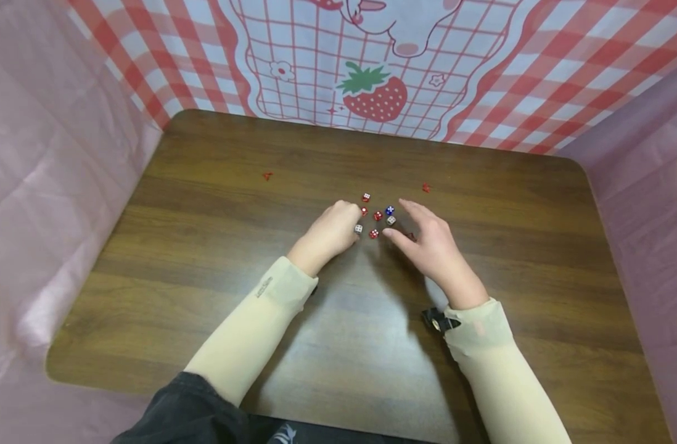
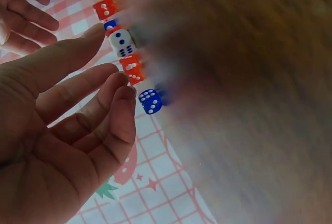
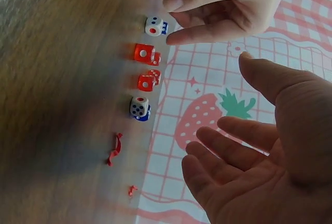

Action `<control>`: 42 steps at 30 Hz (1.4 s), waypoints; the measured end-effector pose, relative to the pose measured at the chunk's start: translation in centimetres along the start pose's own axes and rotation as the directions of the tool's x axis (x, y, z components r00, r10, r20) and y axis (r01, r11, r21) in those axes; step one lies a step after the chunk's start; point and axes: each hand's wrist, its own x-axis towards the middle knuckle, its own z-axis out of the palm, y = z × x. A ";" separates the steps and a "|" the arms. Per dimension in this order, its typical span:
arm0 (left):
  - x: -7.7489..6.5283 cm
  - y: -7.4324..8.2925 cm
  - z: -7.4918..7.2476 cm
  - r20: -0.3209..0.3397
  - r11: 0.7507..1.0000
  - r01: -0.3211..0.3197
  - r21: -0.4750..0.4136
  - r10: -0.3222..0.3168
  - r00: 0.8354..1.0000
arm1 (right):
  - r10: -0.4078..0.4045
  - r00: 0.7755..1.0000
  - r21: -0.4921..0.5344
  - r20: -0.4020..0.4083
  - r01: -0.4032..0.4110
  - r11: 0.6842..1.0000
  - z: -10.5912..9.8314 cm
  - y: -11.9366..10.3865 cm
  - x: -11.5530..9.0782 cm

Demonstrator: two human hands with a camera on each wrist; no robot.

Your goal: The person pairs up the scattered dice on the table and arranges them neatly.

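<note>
A loose group of small red, white and blue dice lies on the wooden table, among them a red die (image 1: 378, 216), a blue die (image 1: 390, 210) and a white die (image 1: 391, 220). My left hand (image 1: 335, 228) is at the group's left side, fingers bent, palm side hidden in the head view. In the left wrist view its fingertips are close to a blue die (image 2: 150, 101); whether they touch cannot be told. A white die (image 3: 153, 26) sits just off its thumb and fingertip. At the right, my right hand (image 1: 430, 240) hovers with spread fingers, holding nothing.
Small red twisted pieces lie on the table (image 1: 205, 246): one at the back left (image 1: 267, 176), one at the back right (image 1: 426, 187), another beside my right hand (image 1: 410, 236). A red-checked cloth with a strawberry (image 1: 377, 98) hangs behind; pink cloth (image 1: 33, 185) covers the sides.
</note>
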 end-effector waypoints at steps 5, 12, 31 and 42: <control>0.3 0.2 0.1 0.001 0.999 0.013 0.035 -0.013 1.000 | 0.024 1.000 0.019 0.004 -0.024 1.000 0.1 0.1 -0.1; 0.7 0.4 0.5 0.005 0.998 0.018 0.052 -0.018 1.000 | -0.008 1.000 0.012 -0.011 0.008 1.000 0.2 0.2 -0.1; 0.8 0.5 0.9 0.038 0.997 -0.037 0.068 0.035 0.999 | 0.025 1.000 0.020 0.004 -0.025 0.999 0.2 0.5 -0.2; -0.4 0.7 0.6 0.066 0.997 -0.062 0.036 0.060 0.996 | 0.051 0.999 0.060 0.003 -0.051 0.997 0.2 0.6 -0.4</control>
